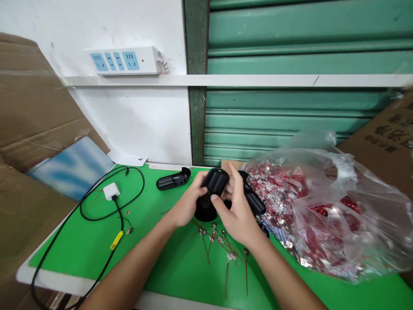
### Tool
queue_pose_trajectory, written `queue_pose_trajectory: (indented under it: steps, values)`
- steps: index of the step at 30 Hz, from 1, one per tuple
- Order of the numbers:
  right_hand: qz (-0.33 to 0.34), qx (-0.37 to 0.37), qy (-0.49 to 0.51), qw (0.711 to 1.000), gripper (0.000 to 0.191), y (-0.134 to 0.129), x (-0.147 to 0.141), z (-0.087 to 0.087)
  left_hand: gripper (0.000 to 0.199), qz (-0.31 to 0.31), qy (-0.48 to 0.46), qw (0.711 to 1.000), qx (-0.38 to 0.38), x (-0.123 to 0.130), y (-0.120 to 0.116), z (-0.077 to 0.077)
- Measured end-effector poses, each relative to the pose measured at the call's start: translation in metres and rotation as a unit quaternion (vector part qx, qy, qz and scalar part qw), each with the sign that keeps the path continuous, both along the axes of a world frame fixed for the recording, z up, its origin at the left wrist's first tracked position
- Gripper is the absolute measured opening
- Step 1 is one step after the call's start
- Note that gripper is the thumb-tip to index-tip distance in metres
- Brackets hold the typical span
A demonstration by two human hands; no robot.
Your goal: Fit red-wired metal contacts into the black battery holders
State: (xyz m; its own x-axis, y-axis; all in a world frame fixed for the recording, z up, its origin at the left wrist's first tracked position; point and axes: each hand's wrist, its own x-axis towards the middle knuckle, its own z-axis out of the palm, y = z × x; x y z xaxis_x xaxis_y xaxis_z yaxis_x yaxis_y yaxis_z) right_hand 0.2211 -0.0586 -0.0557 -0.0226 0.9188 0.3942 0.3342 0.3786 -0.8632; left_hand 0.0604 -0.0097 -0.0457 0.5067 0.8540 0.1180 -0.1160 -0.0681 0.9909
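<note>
A black plastic housing [215, 183] with rounded hollows is held up between both hands above the green table. My left hand [190, 200] grips its left side, thumb across the front. My right hand [235, 206] is closed on its right side, with the thumb on the lower front and the index finger pointing up. Below the hands lie several small metal contacts [231, 256] with thin red-brown wires. Similar black pieces rest on the table, one at the left [173, 178] and another just right of my right hand [254, 200].
A clear plastic bag [348, 215] of red and silver parts fills the right side. A black cable with a white adapter [111, 191] curls on the green table [180, 275] at left. Cardboard [38, 107] stands at left. A power strip [124, 61] is on the wall.
</note>
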Motion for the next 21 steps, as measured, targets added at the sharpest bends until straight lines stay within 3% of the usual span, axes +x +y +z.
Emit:
queue_pose_trajectory:
  steps: [3,6,9,12,15,18,21]
  values:
    - [-0.054,0.062,-0.015,0.996,0.071,-0.001,-0.002,0.004,0.056,0.074,-0.049,0.993,-0.083,-0.006,0.009,0.005]
    - [-0.128,0.171,-0.064,0.975,0.057,-0.002,-0.005,0.007,0.062,0.152,-0.081,0.978,-0.119,-0.014,0.019,0.012]
    - [-0.104,0.227,-0.117,0.961,0.041,-0.004,-0.008,0.008,0.056,0.192,-0.098,0.967,-0.133,-0.022,0.028,0.014]
    - [0.043,0.176,-0.205,0.962,0.018,-0.009,-0.012,0.006,0.046,0.222,-0.089,0.963,-0.123,-0.026,0.034,0.010]
    - [0.147,0.075,-0.327,0.930,0.014,-0.013,-0.016,0.001,0.043,0.247,-0.091,0.958,-0.117,-0.026,0.039,0.004]
    - [0.183,0.008,-0.388,0.903,0.013,-0.014,-0.020,-0.003,0.043,0.263,-0.103,0.952,-0.121,-0.025,0.041,-0.001]
    - [0.178,0.005,-0.401,0.899,0.014,-0.013,-0.018,-0.001,0.041,0.283,-0.119,0.944,-0.121,-0.024,0.044,-0.004]
